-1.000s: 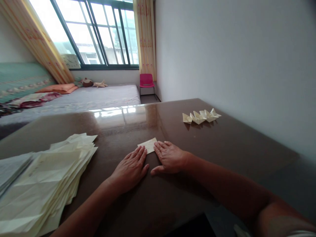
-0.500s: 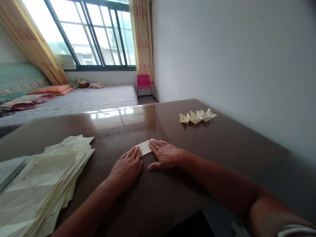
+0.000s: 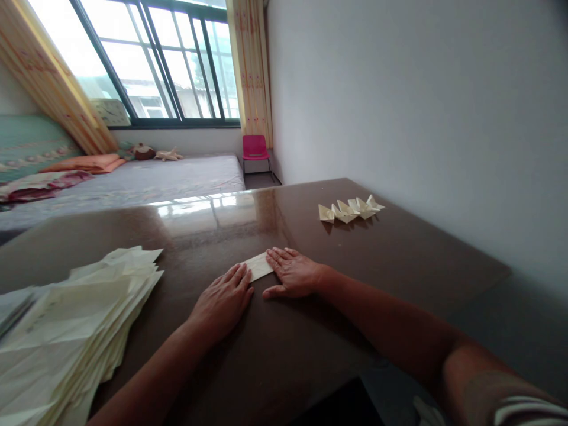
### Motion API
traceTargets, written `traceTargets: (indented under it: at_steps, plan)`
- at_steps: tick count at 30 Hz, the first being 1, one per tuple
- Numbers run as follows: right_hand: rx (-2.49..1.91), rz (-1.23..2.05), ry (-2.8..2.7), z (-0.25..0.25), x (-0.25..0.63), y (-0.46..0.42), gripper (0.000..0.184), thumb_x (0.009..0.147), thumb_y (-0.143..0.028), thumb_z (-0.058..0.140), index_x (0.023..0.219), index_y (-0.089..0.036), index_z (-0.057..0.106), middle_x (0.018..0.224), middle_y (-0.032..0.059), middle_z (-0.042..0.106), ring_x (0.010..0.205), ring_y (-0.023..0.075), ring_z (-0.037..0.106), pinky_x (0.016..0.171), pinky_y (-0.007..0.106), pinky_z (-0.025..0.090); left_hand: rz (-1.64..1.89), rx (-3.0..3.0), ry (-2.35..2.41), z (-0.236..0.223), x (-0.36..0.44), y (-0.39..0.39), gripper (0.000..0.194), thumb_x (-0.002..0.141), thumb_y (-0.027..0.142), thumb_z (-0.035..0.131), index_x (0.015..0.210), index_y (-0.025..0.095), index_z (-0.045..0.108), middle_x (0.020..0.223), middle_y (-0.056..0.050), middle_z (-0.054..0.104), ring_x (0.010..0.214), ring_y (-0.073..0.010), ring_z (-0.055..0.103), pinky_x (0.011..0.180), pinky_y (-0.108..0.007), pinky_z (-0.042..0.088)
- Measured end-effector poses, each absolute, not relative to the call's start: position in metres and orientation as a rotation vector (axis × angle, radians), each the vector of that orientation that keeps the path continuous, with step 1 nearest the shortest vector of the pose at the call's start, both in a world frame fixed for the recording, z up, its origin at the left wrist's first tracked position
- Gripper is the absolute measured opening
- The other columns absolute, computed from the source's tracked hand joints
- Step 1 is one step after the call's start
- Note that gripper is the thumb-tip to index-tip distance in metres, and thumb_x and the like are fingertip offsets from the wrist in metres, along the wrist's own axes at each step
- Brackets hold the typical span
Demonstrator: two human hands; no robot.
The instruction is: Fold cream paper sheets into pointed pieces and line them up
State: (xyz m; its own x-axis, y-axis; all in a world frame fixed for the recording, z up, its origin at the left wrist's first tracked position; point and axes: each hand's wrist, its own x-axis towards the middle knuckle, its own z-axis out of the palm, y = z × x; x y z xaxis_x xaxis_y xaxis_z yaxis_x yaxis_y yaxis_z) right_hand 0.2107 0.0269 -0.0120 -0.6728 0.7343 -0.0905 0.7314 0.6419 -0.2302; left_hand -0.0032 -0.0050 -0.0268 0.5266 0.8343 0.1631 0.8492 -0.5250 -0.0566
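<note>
A small folded piece of cream paper (image 3: 258, 265) lies flat on the glossy dark brown table (image 3: 399, 254). My left hand (image 3: 222, 302) rests palm down with its fingers stretched out, the fingertips on the paper's near left edge. My right hand (image 3: 293, 273) lies flat too, fingers together and extended, covering the paper's right end. Most of the paper is hidden under the two hands.
A thick, fanned stack of cream paper sheets (image 3: 66, 325) covers the table's left side. Several folded paper boats (image 3: 350, 210) sit in a row near the white wall at the far right. Beyond the table are a bed (image 3: 133, 177), a pink chair (image 3: 254, 148) and a window.
Both hands have stayed flat on the folded paper, which shows a little less of its far edge. The view has drifted slightly, shifting everything a bit left.
</note>
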Motion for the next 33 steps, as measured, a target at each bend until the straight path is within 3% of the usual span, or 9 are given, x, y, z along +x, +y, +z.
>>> traceTargets:
  at_steps: [5, 8, 13, 16, 21, 24, 26, 30, 33]
  plan:
    - [-1.037, 0.414, -2.870, -0.017, 0.205, 0.026, 0.100, 0.080, -0.076, 0.031, 0.148, -0.005, 0.017, 0.153, 0.0175, 0.015, 0.142, 0.0289, 0.010, 0.114, 0.041, 0.010, -0.262, -2.739, -1.301, -0.026, -0.002, -0.004, 0.042, 0.092, 0.031, 0.038, 0.129, 0.018, 0.053, 0.137, -0.008, 0.052, 0.131, -0.0238, 0.041, 0.109, -0.041, 0.036]
    - [-1.252, 0.363, -2.813, -0.018, 0.210, 0.037, 0.090, 0.085, -0.070, 0.029, 0.147, -0.006, 0.021, 0.153, 0.0176, 0.018, 0.142, 0.0298, 0.014, 0.113, 0.046, 0.012, -0.262, -2.665, -1.423, -0.028, -0.004, -0.001, 0.042, 0.093, 0.034, 0.036, 0.127, 0.020, 0.056, 0.134, -0.007, 0.054, 0.128, -0.0243, 0.045, 0.105, -0.042, 0.040]
    - [-1.297, 0.306, -2.750, -0.016, 0.228, 0.061, 0.063, 0.091, -0.054, 0.036, 0.143, -0.019, 0.037, 0.149, 0.0085, 0.033, 0.139, 0.0291, 0.023, 0.110, 0.048, 0.021, -0.311, -2.614, -1.548, -0.034, -0.010, 0.010, 0.044, 0.093, 0.048, 0.034, 0.125, 0.029, 0.057, 0.134, 0.000, 0.054, 0.128, -0.0241, 0.045, 0.103, -0.041, 0.042]
    - [-1.275, 0.301, -2.592, -0.020, 0.230, 0.068, 0.053, 0.094, -0.045, 0.036, 0.140, -0.021, 0.040, 0.143, 0.0094, 0.044, 0.134, 0.0249, 0.035, 0.106, 0.045, 0.030, -0.366, -2.616, -1.617, -0.036, -0.010, 0.010, 0.045, 0.093, 0.049, 0.032, 0.125, 0.030, 0.057, 0.134, 0.000, 0.055, 0.128, -0.0226, 0.045, 0.105, -0.038, 0.040]
    - [-1.276, 0.352, -2.370, -0.031, 0.224, 0.074, 0.061, 0.091, -0.044, 0.044, 0.143, -0.016, 0.033, 0.141, 0.0153, 0.044, 0.128, 0.0270, 0.039, 0.102, 0.045, 0.034, -0.515, -2.495, -1.801, -0.037, -0.008, 0.011, 0.080, 0.084, 0.056, 0.048, 0.146, 0.012, 0.023, 0.143, -0.016, 0.042, 0.134, -0.0300, 0.036, 0.107, -0.043, 0.035]
    - [-1.223, 0.443, -2.368, -0.031, 0.222, 0.072, 0.083, 0.079, -0.045, 0.063, 0.146, -0.016, 0.024, 0.134, 0.0152, 0.052, 0.124, 0.0282, 0.043, 0.100, 0.046, 0.036, -0.662, -2.527, -1.776, -0.036, -0.009, 0.013, 0.087, 0.081, 0.049, 0.056, 0.147, 0.013, 0.014, 0.138, -0.016, 0.048, 0.129, -0.0291, 0.041, 0.104, -0.043, 0.037]
    - [-1.141, 0.504, -2.369, -0.027, 0.222, 0.070, 0.087, 0.072, -0.037, 0.071, 0.145, -0.017, 0.029, 0.124, 0.0127, 0.058, 0.116, 0.0254, 0.048, 0.098, 0.042, 0.038, -0.743, -2.567, -1.729, -0.034, -0.010, 0.013, 0.087, 0.080, 0.043, 0.060, 0.147, 0.014, 0.013, 0.131, -0.015, 0.054, 0.125, -0.0279, 0.046, 0.101, -0.042, 0.040]
    - [-0.958, 0.524, -2.297, -0.018, 0.228, 0.071, 0.059, 0.074, -0.023, 0.068, 0.131, -0.021, 0.050, 0.110, 0.0069, 0.063, 0.103, 0.0193, 0.054, 0.094, 0.035, 0.040, -0.848, -2.667, -1.659, -0.030, -0.012, 0.011, 0.078, 0.081, 0.032, 0.059, 0.145, 0.018, 0.017, 0.116, -0.009, 0.062, 0.112, -0.0228, 0.056, 0.094, -0.038, 0.046]
    - [-0.856, 0.535, -2.329, -0.016, 0.235, 0.077, 0.025, 0.079, -0.018, 0.062, 0.103, -0.019, 0.067, 0.094, 0.0047, 0.066, 0.096, 0.0180, 0.054, 0.091, 0.032, 0.040, -0.864, -2.795, -1.590, -0.029, -0.012, 0.009, 0.053, 0.082, 0.029, 0.058, 0.132, 0.022, 0.040, 0.108, -0.003, 0.065, 0.102, -0.0184, 0.059, 0.091, -0.033, 0.047]
